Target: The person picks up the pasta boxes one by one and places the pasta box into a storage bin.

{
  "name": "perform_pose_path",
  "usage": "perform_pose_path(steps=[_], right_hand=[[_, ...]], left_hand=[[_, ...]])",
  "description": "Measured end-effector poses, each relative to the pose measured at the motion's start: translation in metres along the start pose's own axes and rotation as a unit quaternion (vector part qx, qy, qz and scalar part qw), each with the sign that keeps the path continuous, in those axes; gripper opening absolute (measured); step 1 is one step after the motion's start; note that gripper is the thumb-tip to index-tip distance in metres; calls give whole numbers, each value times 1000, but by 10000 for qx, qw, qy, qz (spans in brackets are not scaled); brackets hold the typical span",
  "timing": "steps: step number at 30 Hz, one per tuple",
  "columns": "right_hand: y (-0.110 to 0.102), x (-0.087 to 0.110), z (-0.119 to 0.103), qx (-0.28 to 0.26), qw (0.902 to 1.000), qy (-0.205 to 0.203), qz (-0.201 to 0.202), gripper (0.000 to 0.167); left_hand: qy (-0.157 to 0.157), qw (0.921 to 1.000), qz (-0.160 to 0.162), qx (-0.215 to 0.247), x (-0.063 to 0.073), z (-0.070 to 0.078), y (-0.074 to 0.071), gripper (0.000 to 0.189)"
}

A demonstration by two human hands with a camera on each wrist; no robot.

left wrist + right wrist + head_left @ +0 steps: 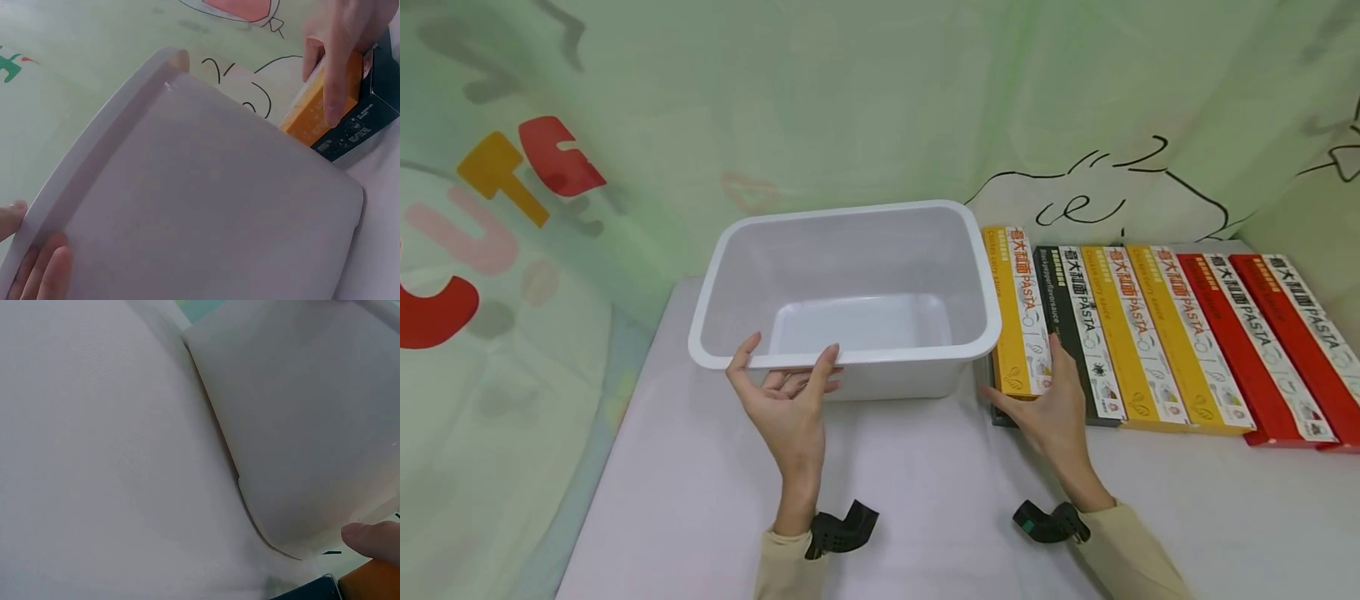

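A white plastic bin [895, 379] stands on the table, its inside showing no contents in the head view. My left hand [790, 408] grips the bin's near rim, with curled fingers [55, 272] beneath the lip in the left wrist view. My right hand [1056, 412] holds the near end of a yellow pasta box [1006, 333], thumb on one side and fingers on the other. That box lies on top of a dark box [356, 134], close beside the bin's right side. In the right wrist view only the thumb [375, 540] shows, near the bin's corner.
Right of the held box lies a row of pasta boxes: a black one [1078, 333], yellow ones [1123, 358] and red ones [1247, 358]. A printed green curtain [850, 100] hangs behind the white-covered table [910, 500].
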State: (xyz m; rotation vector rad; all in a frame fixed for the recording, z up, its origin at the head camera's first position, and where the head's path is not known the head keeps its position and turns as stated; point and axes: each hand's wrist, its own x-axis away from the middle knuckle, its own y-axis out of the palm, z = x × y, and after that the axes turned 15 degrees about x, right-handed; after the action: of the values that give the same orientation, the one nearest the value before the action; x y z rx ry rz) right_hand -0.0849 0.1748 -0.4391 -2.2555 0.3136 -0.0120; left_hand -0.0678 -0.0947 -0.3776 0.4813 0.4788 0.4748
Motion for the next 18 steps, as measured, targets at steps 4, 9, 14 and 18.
perform_pose_path(steps=[4, 9, 14, 18], right_hand=[[2, 1, 0, -60, 10000, 18, 60, 121], [3, 1, -2, -190, 9996, 95, 187, 114], [5, 1, -4, -309, 9991, 189, 236, 109], [6, 2, -4, -368, 9986, 206, 314, 107]], left_hand=[[35, 9999, 28, 149, 0, -1, 2, 80], [-29, 9989, 21, 476, 0, 0, 5, 80], [-14, 9987, 30, 515, 1, -1, 5, 75], [-19, 9987, 45, 503, 2, -1, 4, 72]])
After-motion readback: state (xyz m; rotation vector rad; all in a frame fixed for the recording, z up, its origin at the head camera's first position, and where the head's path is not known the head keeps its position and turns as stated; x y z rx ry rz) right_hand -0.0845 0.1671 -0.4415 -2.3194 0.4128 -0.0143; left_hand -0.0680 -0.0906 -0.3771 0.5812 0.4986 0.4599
